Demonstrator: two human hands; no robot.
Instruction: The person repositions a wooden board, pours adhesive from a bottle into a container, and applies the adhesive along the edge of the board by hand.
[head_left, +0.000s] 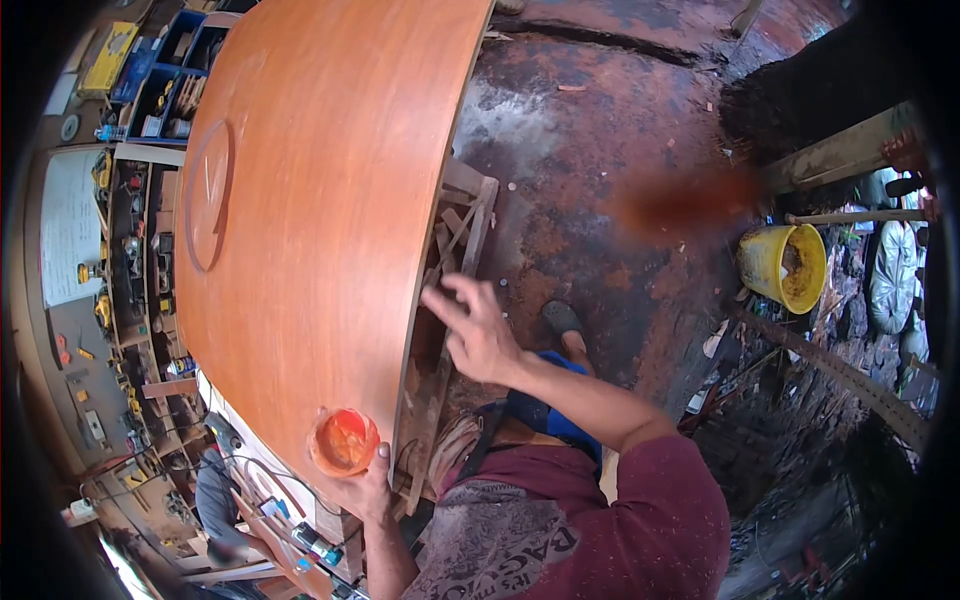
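My left hand (368,492) is wrapped round a small red-orange cup (322,452) with orange paste inside, over the near corner of a large wood-grained panel (330,200). My right hand (478,332) is at the panel's long right edge, slightly blurred. Its index finger points at that edge and other fingers are bent but apart; I see no tool in it. Whether the fingertip touches the edge, I cannot tell. A thin loop-shaped strip (231,160) lies on the panel's left side.
A wooden trestle (482,215) supports the panel. At right, a yellow bucket (762,262) stands by a wooden rail (850,150). Tool shelves (130,240) and blue bins (165,75) line the left. A person in grey (215,495) is at lower left, near a power tool (318,543).
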